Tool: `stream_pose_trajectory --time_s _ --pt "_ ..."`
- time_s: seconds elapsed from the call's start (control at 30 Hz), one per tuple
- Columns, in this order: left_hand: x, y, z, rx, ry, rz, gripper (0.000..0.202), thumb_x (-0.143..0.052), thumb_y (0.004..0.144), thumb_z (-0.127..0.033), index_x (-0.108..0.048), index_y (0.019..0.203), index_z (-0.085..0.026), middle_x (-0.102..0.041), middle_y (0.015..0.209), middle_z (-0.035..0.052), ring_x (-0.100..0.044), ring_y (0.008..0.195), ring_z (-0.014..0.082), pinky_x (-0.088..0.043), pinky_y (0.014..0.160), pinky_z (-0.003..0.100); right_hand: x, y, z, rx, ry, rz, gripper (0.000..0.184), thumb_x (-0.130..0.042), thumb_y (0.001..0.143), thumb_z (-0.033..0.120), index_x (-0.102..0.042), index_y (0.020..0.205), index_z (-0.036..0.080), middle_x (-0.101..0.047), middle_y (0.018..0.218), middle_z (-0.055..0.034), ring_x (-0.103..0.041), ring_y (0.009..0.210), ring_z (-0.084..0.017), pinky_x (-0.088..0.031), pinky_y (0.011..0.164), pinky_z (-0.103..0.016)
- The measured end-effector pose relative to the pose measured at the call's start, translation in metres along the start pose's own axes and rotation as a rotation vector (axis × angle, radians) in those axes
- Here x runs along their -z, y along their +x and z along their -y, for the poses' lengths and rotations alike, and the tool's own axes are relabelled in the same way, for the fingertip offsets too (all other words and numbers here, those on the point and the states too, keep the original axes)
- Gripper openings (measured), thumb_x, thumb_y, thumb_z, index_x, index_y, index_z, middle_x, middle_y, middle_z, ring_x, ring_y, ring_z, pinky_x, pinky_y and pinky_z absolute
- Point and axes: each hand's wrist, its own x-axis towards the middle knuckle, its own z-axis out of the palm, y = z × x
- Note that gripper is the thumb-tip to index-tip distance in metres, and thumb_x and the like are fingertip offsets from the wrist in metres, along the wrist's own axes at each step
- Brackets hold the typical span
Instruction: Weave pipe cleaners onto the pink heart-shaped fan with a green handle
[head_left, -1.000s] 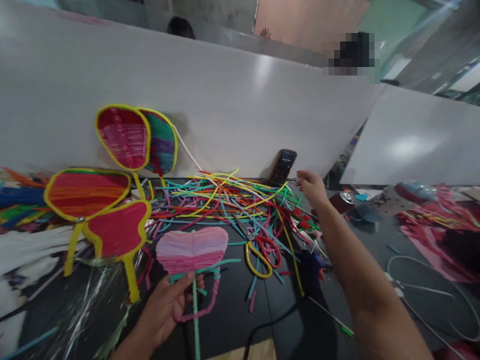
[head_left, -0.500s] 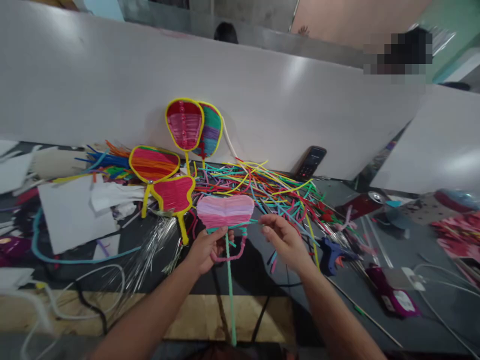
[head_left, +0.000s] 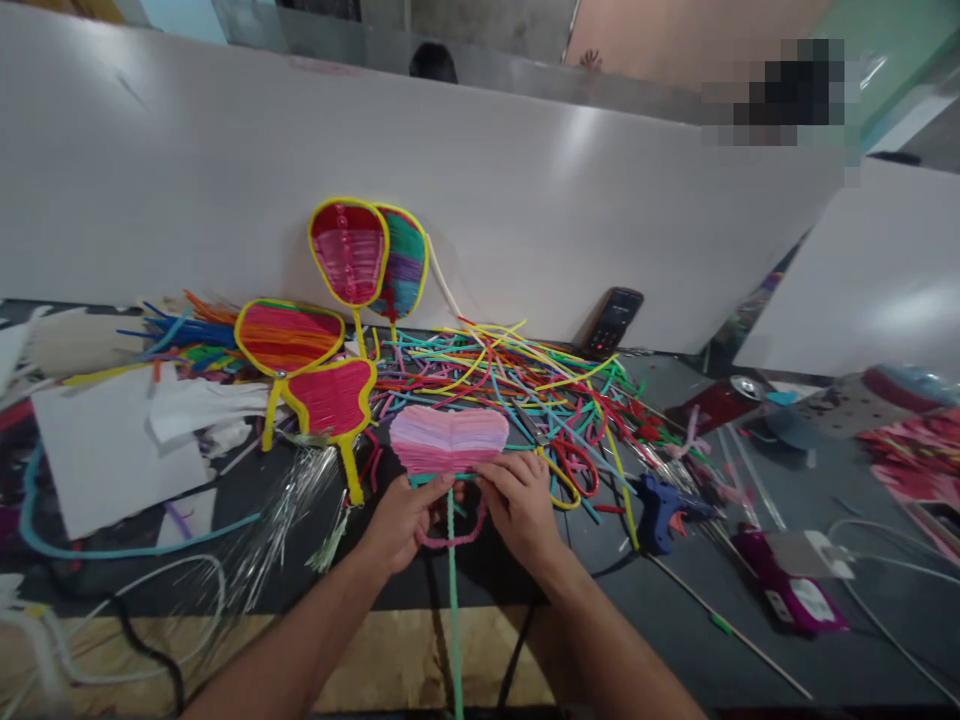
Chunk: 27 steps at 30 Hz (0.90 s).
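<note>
A fan-shaped piece made of pink and lilac pipe cleaners [head_left: 448, 438] is held up over the dark table. My left hand [head_left: 409, 522] is closed on its lower left, thumb across the base where the green stem [head_left: 454, 610] begins. The stem runs down toward me. A pink loop [head_left: 457, 541] hangs below the base. My right hand [head_left: 521, 505] is closed at the lower right edge, fingers bent round a teal pipe cleaner [head_left: 519, 447] whose end sticks out past them. The fingertips of both hands are partly hidden.
Finished yellow-rimmed fans [head_left: 330, 395] lie and lean at the left. Loose pipe cleaners [head_left: 510, 365] pile up behind the hands. A blue glue gun [head_left: 664, 510], a phone [head_left: 613, 322], a drink can [head_left: 720, 402] and a purple packet [head_left: 791, 590] are at the right.
My right hand has moved left and down, from loosely bent fingers beside the fan to closed against its lower right edge. The view has shifted slightly.
</note>
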Motion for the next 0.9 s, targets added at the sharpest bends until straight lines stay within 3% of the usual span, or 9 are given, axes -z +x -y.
stream_pose_trajectory --time_s 0.17,0.43,0.63,0.7,0.9 --pt "0.000 0.002 -0.001 0.007 0.026 -0.008 0.025 -0.076 0.064 -0.032 -0.069 0.075 -0.012 -0.072 0.071 0.0075 -0.067 0.067 0.0179 -0.051 0.065 0.027 0.002 0.000 -0.001 -0.032 0.065 0.048 0.010 -0.057 0.086 0.023 -0.064 0.092 0.023 -0.066 0.079 -0.0024 -0.051 0.079 -0.019 -0.037 0.075 -0.036" --pt "-0.002 0.002 -0.004 0.018 0.027 -0.051 0.030 -0.075 0.065 -0.038 -0.069 0.078 -0.011 -0.071 0.068 0.0081 -0.065 0.062 0.0166 -0.047 0.054 0.023 0.002 -0.001 -0.003 -0.149 0.275 0.093 0.009 -0.052 0.087 0.020 -0.061 0.090 0.021 -0.065 0.083 -0.0043 -0.054 0.082 -0.019 -0.041 0.076 -0.035" --pt "0.000 0.001 -0.003 0.013 0.020 -0.029 0.026 -0.079 0.060 -0.028 -0.070 0.077 -0.010 -0.071 0.068 0.0069 -0.065 0.064 0.0155 -0.050 0.062 0.025 0.002 -0.001 -0.002 -0.170 0.316 0.086 0.008 -0.053 0.086 0.021 -0.061 0.088 0.021 -0.064 0.082 -0.0037 -0.054 0.081 -0.019 -0.041 0.078 -0.035" --pt "0.001 0.001 -0.004 -0.005 0.002 -0.043 0.025 -0.079 0.060 -0.026 -0.070 0.077 -0.011 -0.071 0.069 0.0056 -0.064 0.063 0.0141 -0.050 0.061 0.024 0.002 -0.002 -0.002 -0.242 0.389 0.099 0.008 -0.054 0.086 0.023 -0.061 0.089 0.021 -0.064 0.083 -0.0037 -0.055 0.081 -0.018 -0.042 0.077 -0.034" --pt "0.004 -0.001 -0.013 0.014 -0.015 -0.097 0.025 -0.080 0.058 -0.027 -0.069 0.076 -0.012 -0.070 0.069 0.0048 -0.064 0.062 0.0143 -0.050 0.060 0.024 0.002 -0.001 -0.005 -0.643 0.827 0.140 0.023 -0.052 0.085 0.040 -0.058 0.097 0.021 -0.062 0.085 -0.0025 -0.057 0.076 -0.015 -0.046 0.070 -0.027"
